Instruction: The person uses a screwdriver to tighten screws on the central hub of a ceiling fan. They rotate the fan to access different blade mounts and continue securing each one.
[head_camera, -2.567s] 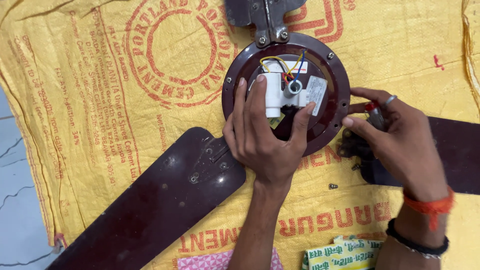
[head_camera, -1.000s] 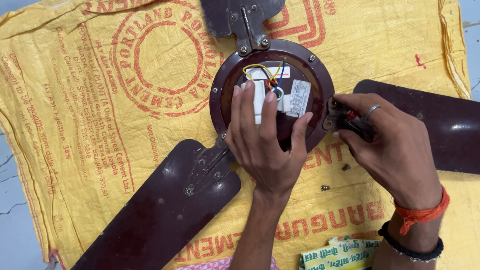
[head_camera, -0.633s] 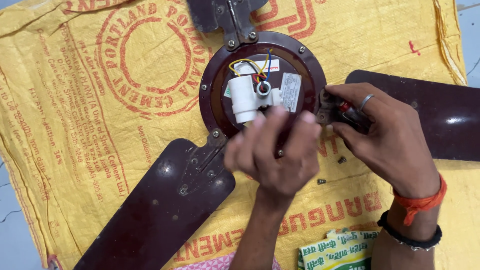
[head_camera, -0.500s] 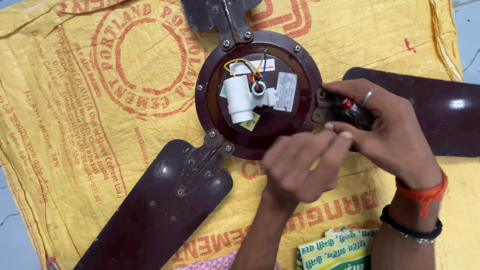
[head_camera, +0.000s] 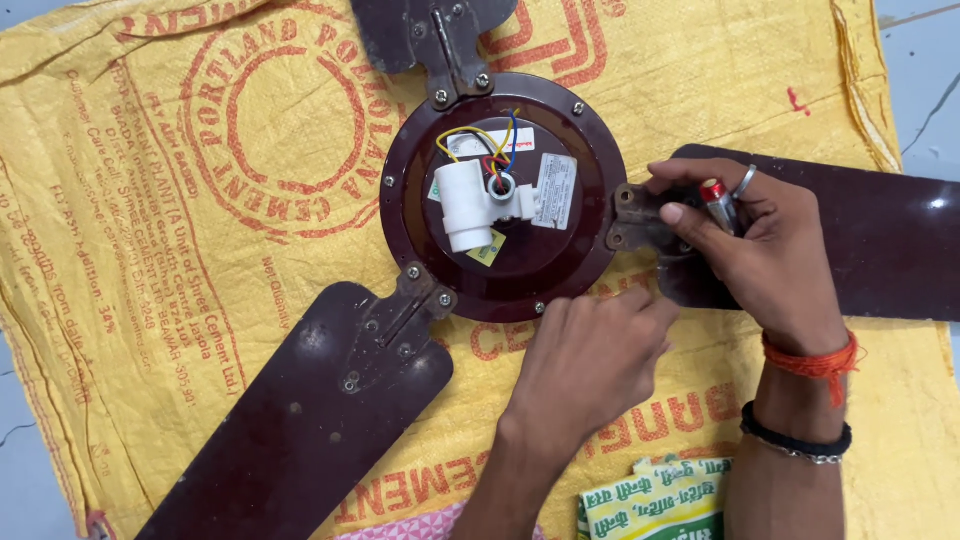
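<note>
With the right hand (head_camera: 745, 250) pinching a screwdriver (head_camera: 716, 200) at the blade bracket (head_camera: 632, 215) and the left hand (head_camera: 590, 365) curled loosely below the motor (head_camera: 498, 195), the tip could slip and gouge the blade (head_camera: 880, 245).

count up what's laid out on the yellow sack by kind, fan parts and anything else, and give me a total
Fan motor hub: 1
Fan blades: 3
Red-tipped tool in the right hand: 1
Green and yellow packet: 1
Total: 6

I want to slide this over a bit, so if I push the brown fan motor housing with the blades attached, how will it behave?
The motor housing looks like solid metal, so probably heavy. The long blades would likely swing round as one stiff unit. The woven yellow sack underneath may bunch up or drag along.
</note>
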